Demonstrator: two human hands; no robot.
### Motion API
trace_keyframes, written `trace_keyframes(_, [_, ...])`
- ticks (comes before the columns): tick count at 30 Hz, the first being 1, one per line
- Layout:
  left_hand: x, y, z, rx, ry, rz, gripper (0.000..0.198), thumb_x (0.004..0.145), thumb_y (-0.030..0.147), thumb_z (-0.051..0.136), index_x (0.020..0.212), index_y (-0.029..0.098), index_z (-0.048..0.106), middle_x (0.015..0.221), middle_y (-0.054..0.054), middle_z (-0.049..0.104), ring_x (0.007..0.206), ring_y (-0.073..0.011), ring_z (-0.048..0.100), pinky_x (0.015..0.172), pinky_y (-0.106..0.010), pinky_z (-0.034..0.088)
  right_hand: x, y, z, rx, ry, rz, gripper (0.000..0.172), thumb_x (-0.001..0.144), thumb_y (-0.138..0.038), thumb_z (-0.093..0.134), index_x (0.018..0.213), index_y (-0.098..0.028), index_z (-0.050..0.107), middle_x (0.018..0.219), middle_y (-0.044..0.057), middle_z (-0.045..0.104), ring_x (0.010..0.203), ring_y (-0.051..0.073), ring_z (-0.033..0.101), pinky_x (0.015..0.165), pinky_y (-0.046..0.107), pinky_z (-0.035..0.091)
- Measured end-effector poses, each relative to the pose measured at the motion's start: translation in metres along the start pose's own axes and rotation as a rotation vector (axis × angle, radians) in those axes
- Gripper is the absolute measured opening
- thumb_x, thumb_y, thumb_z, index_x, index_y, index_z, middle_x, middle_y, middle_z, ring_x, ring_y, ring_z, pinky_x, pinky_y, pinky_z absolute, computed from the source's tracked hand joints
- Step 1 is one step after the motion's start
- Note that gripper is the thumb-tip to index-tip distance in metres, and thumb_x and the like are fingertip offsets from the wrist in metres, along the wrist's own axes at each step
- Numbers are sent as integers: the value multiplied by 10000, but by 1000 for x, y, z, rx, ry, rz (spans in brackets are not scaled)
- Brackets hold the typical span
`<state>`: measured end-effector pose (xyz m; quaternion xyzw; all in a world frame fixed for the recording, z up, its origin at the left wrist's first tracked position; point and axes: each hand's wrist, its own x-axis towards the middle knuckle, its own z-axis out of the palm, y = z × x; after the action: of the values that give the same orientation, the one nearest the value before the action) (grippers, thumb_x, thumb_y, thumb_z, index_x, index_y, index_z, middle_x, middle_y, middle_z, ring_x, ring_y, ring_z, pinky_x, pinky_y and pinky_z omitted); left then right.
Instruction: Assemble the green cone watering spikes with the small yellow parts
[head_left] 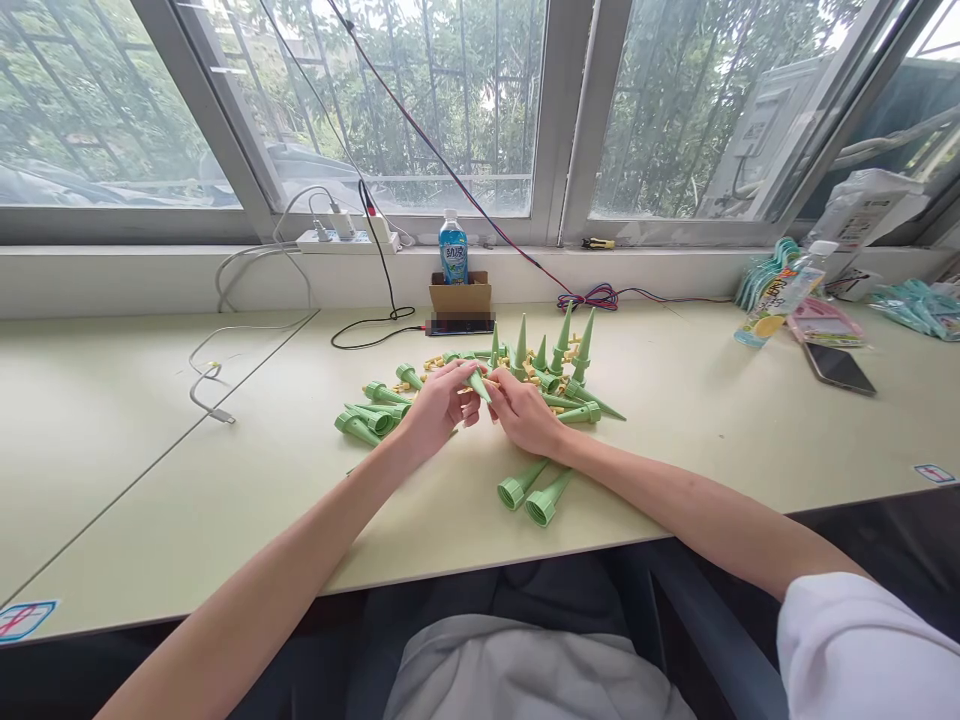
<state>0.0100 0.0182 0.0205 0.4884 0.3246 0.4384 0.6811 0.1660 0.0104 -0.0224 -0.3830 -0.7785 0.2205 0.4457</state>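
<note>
Both bare forearms converge ahead. The left hand (439, 405) and right hand (526, 412) meet, fingers apparently pinched closed.

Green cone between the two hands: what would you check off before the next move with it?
1. Green cone held: ok, the left hand pinches it in its fingers.
2. Right hand grip: cannot tell, its fingertips meet the cone but hide the contact.
3. Small yellow parts within reach: ok, scattered just behind the hands.
4. Upright cones clear of the hands: ok, standing apart behind the right hand.
5. Two loose cones near the edge of the table: ok, lying flat, short of the edge.
</note>
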Motion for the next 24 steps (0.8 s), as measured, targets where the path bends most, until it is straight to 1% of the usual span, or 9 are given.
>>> trace_keyframes(7, [2,-2,-4,-15,-34,-55,224,802,370,666,877,168,604,646,5,518,431,-66,409,395,-201,334,0,6,2,-13,24,-20,286,1022,-403,315,826,-222,418,629,-27,528,553,128,495,591,252,365])
trace_keyframes(14, [3,-3,-6,-3,-58,-54,209,808,354,661,899,173,609,692,-1,528,442,-59,412,401,-195,326,1,8,1,11,41,-36,303,1011,-400,341,777,-219,404,598,-36,482,524,113,423,563,247,343])
trace_keyframes(20, [1,-1,-5,3,-56,-54,192,797,329,668,891,174,606,641,14,492,443,-64,403,402,-194,321,1,7,1,24,30,-25,346,1000,-441,362,742,-217,411,593,-34,467,531,111,403,554,245,346])
trace_keyframes(24, [1,0,-4,-6,-43,-77,195,796,337,657,884,173,600,608,18,475,441,-70,396,398,-193,314,0,6,1,25,35,-42,376,997,-461,360,709,-219,376,594,-32,458,532,108,386,551,246,343])
